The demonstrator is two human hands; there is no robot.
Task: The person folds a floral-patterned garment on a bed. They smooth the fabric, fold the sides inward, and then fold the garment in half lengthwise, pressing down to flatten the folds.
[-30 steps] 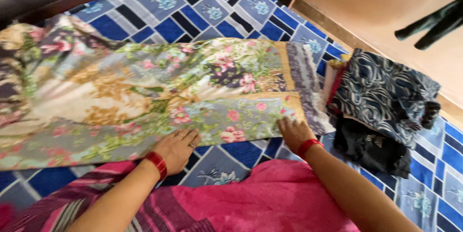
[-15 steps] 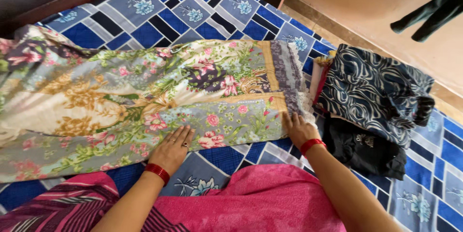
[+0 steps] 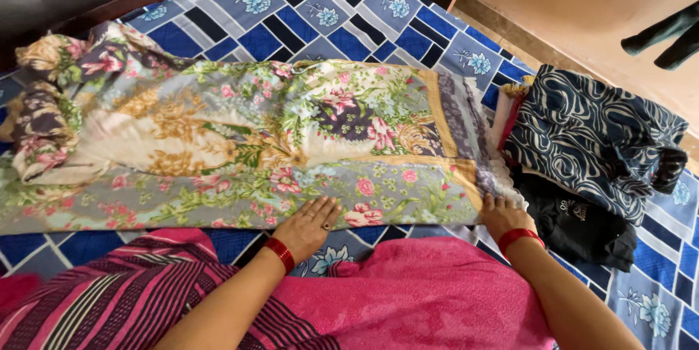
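Observation:
A long floral garment (image 3: 240,146) in grey, green, pink and gold lies spread flat across the blue patterned bedsheet (image 3: 328,15). My left hand (image 3: 309,225), with a ring and a red bangle, rests palm down on the garment's near edge, fingers apart. My right hand (image 3: 502,213), also with a red bangle, presses on the garment's near right corner by its lace hem. The garment's left end is bunched up.
A folded dark blue and white swirl-print cloth (image 3: 593,135) sits on a black garment (image 3: 582,223) at the right. Pink fabric (image 3: 408,299) and striped magenta cloth (image 3: 109,299) cover the near edge. A tan floor (image 3: 582,1) lies beyond the bed.
The view shifted, and both hands slid along the garment's near edge; my right hand now sits at the corner by the lace hem.

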